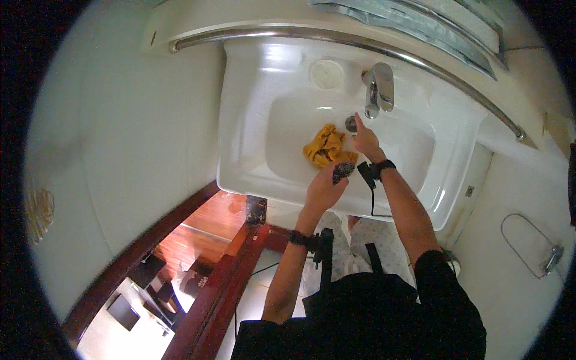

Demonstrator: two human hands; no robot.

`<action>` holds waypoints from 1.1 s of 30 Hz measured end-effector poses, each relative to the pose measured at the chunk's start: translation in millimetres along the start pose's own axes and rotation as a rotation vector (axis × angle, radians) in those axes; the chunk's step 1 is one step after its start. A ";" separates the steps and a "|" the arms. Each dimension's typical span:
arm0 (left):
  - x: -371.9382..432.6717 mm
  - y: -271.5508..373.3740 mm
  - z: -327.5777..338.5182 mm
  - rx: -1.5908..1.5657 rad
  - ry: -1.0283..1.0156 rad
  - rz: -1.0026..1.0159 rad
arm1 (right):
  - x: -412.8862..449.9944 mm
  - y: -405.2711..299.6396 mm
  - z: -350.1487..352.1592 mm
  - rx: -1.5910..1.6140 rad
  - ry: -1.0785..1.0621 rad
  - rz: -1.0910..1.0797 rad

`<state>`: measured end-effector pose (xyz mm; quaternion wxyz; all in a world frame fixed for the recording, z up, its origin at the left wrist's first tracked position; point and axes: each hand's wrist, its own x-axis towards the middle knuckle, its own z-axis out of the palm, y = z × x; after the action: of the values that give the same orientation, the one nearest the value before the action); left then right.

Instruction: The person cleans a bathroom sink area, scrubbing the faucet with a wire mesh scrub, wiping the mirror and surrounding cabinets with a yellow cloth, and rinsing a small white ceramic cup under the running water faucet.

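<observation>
My left hand [323,191] grips a dark grey steel-wool scourer [344,173] over the front part of a white ceramic washbasin [288,108]. Just beyond it lies a crumpled mustard-yellow cloth [325,146] on the basin floor. My right hand [368,141] reaches in from the right, its index finger stretched out at the edge of the round metal drain [351,123]. Its thumb is apart from that finger, and nothing shows in its grasp. A chrome lever tap [380,87] stands just behind the fingertip.
A metal rail [333,37] curves along the back of the basin. Black wrist straps carry small devices, with a cable [372,202] hanging from the right one. At left is a dark red wooden door frame [225,274]; a metal towel ring [531,245] hangs on the right wall.
</observation>
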<state>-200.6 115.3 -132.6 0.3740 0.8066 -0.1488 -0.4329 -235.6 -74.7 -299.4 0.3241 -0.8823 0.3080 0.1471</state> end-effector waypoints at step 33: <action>90.0 -108.8 -7.2 -0.092 0.165 0.071 | -214.9 76.3 -125.8 0.890 0.539 0.342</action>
<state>-151.5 141.5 -262.6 0.4368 0.8156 -0.1259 -0.3581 -441.6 -107.6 -143.4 0.5472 -0.6038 0.5516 -0.1781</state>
